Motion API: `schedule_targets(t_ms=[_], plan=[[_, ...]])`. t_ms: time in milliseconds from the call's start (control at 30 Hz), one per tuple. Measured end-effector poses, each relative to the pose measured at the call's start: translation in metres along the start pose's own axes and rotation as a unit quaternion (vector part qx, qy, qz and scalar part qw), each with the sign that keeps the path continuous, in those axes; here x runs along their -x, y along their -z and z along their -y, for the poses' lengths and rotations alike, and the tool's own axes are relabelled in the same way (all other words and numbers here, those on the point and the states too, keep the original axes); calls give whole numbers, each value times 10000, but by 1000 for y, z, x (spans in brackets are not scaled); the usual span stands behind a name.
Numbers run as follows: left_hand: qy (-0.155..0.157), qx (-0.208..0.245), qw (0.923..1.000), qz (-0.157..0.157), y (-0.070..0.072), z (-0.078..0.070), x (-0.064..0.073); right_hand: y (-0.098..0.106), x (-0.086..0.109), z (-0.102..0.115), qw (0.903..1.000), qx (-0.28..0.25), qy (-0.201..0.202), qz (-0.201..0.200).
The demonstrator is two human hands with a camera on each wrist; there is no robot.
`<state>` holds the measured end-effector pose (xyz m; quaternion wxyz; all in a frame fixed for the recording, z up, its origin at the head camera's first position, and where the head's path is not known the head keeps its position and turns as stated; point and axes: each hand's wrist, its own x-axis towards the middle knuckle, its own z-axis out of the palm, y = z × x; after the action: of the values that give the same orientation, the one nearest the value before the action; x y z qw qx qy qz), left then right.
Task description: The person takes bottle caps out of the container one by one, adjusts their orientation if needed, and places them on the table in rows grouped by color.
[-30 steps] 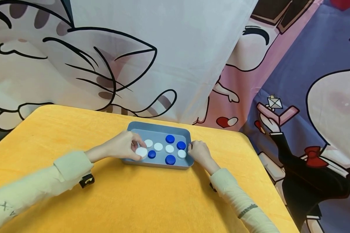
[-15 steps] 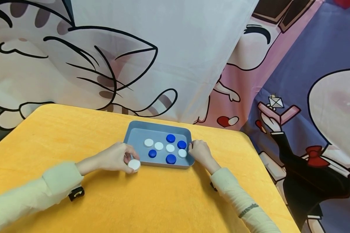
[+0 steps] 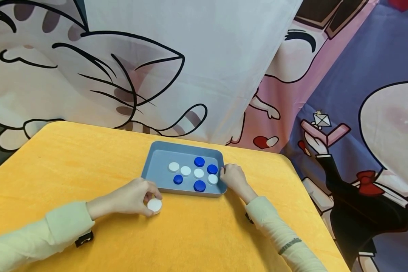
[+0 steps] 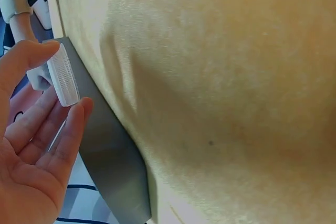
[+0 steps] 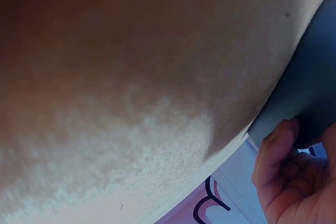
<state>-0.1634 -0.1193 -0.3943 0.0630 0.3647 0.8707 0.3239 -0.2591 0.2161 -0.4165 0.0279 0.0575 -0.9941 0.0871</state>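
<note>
1. I see the left hand (image 3: 130, 197) pinching a white cap (image 3: 154, 205) between its thumb and fingertips; the left wrist view shows fine ribs along the cap's side.
2. That cap is outside the blue-grey tray (image 3: 158, 164), near its front-left corner and over the yellow tabletop (image 3: 197, 234); I cannot tell whether it touches the surface.
3. I have the right hand (image 3: 234, 179) at the tray's right end, fingers curled and gripping the rim there.
4. Inside the tray I count four white discs (image 3: 185, 171) in a slanting row and four blue discs (image 3: 199, 161): two behind that row, two in front, the front-left one smallest.
5. Behind the tabletop hangs a cartoon-printed cloth (image 3: 217, 68).
</note>
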Motion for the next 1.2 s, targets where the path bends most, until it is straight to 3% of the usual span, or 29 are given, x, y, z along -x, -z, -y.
schedule_targets(t_ms=[200,433,700,1200], plan=[[-200,-33,9997,101,-6,7,4,0,0,-1,10000,74,46,-18],[-137,-13,9996,241,-10,13,6,1,0,-1,10000,47,46,-39],[-300,-13,9993,227,-10,15,6,1,0,0,10000,49,26,-12],[-260,28,9993,251,-14,20,5,-1,-1,-2,10000,73,47,-12]])
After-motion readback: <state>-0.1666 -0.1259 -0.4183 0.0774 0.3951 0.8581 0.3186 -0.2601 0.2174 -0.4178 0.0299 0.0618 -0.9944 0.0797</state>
